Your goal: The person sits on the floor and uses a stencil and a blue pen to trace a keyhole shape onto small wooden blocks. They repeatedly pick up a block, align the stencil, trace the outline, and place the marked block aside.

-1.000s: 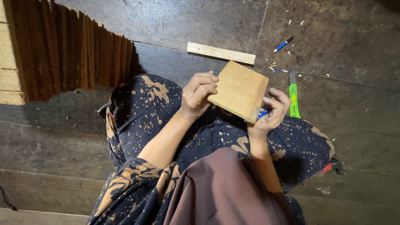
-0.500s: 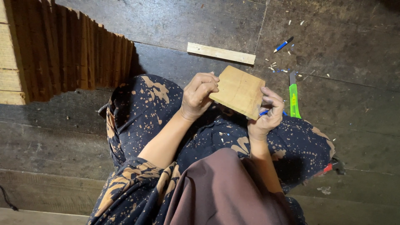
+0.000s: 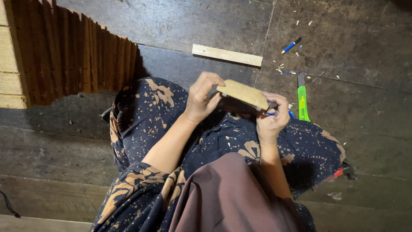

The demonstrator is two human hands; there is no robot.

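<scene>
Two hands share one wooden tile (image 3: 243,93) above the lap, tilted nearly edge-on. Left hand (image 3: 201,99) pinches its left end; right hand (image 3: 271,117) grips the right end, fingers also closed round a blue pencil (image 3: 291,114). Green utility knife (image 3: 303,99) on floor just beside.

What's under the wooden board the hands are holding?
Under the wooden board sits the person's lap in dark patterned cloth. The right hand also holds a blue pen at the board's lower edge. The board's underside and the fingertips beneath it are hidden.
</scene>
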